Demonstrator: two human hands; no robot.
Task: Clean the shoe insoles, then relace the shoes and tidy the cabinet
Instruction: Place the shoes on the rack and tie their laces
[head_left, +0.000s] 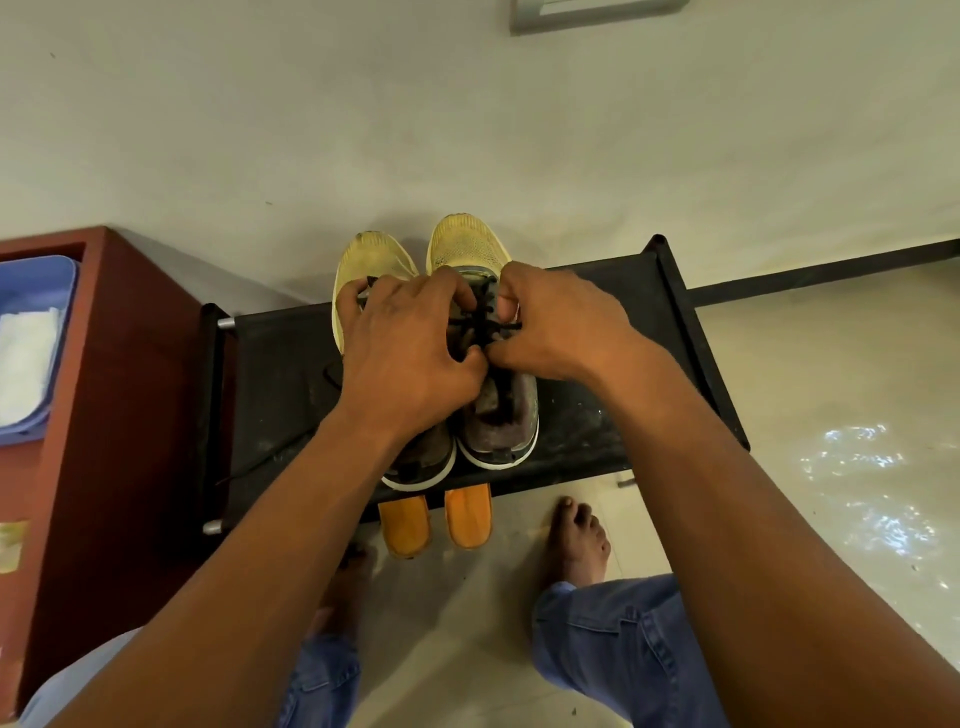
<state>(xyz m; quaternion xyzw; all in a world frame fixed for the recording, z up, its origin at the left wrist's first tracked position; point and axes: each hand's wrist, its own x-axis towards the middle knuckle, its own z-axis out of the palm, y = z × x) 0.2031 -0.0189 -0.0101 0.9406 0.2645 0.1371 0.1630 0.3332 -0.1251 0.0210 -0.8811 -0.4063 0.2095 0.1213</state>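
Two yellow-toed sneakers with grey heels stand side by side on the black shoe rack (623, 415), toes toward the wall. The right sneaker (498, 415) carries a dark lace (485, 327) crossed over its tongue. My left hand (410, 343) lies over the left sneaker (363, 260) and pinches the lace at the middle of the right one. Opposite it, my right hand (556, 322) grips the lace and the shoe's right side. Another loose dark lace (332, 376) lies on the rack to the left. Two orange insoles (467, 519) stick out below the rack's front edge.
A red-brown cabinet (119, 395) stands at the left, with a blue tub (36, 291) holding a white cloth (26, 358). My bare feet (579, 540) and jeans are on the tiled floor in front of the rack. The wall is close behind.
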